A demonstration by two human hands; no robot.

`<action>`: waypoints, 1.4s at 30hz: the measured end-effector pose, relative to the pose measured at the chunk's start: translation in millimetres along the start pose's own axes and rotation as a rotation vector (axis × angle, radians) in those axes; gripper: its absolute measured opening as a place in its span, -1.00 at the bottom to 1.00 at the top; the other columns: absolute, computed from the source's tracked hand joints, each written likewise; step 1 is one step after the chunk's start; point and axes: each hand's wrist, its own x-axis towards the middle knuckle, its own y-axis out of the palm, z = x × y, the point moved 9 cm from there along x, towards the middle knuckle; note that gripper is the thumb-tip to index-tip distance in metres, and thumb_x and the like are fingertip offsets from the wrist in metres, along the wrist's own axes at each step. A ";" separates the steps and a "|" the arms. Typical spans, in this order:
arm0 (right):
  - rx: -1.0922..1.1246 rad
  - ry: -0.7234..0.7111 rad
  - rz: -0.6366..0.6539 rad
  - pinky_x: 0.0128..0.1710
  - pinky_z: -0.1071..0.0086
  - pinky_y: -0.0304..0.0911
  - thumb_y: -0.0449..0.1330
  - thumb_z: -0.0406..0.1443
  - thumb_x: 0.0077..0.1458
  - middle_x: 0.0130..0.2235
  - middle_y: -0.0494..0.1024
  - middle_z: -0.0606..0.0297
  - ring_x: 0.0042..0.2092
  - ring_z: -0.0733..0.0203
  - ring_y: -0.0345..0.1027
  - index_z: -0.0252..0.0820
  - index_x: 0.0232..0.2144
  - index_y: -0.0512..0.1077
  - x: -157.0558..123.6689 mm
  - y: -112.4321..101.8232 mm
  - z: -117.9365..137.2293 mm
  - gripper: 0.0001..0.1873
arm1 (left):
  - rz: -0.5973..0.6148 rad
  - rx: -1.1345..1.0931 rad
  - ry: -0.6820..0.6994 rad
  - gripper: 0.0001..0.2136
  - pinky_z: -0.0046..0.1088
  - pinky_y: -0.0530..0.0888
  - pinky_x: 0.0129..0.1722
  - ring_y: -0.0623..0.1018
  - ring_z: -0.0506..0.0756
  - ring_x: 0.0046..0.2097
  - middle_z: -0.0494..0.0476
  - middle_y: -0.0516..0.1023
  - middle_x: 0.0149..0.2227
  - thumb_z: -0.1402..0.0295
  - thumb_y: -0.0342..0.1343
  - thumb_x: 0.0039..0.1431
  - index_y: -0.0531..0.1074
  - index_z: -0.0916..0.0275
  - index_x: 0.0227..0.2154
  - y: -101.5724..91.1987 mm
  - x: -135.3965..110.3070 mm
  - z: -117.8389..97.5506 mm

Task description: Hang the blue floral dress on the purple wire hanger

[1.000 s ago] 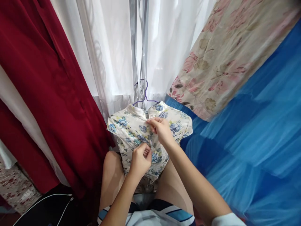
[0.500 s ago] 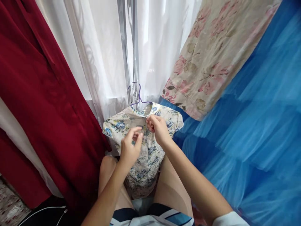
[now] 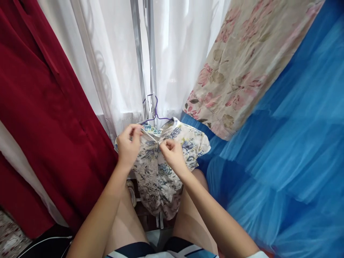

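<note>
A white short-sleeved blouse with blue and yellow flowers hangs before me on a purple hanger. My left hand is closed in a pinch on the left side of its neckline, the fingertips slightly blurred. At the top of the blouse's centre seam, my right hand pinches the fabric edge; any small fastener between its fingers is too small to make out. The neckline between both hands gapes in a V. The lower part of the blouse hangs between my knees.
Grey metal poles rise behind the hanger against white curtains. Dark red cloth hangs on the left. On the right are a beige flowered cloth and blue tulle. A white cable lies at lower left.
My left hand has gone up and left, from in front of the blouse to its neckline. My right hand has shifted slightly down and left. The neckline is spread wider.
</note>
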 end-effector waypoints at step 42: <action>0.640 0.640 0.576 -0.44 0.42 0.12 0.37 -0.06 -0.17 -0.46 0.45 0.25 -0.46 0.25 0.25 -0.23 -0.38 0.50 -149.7 -10.3 -58.6 -0.61 | 0.983 -0.632 -0.423 -0.48 -0.25 0.39 0.06 0.47 0.20 0.03 0.25 0.49 0.02 0.07 0.22 0.12 0.38 0.18 0.10 90.8 -184.2 -18.3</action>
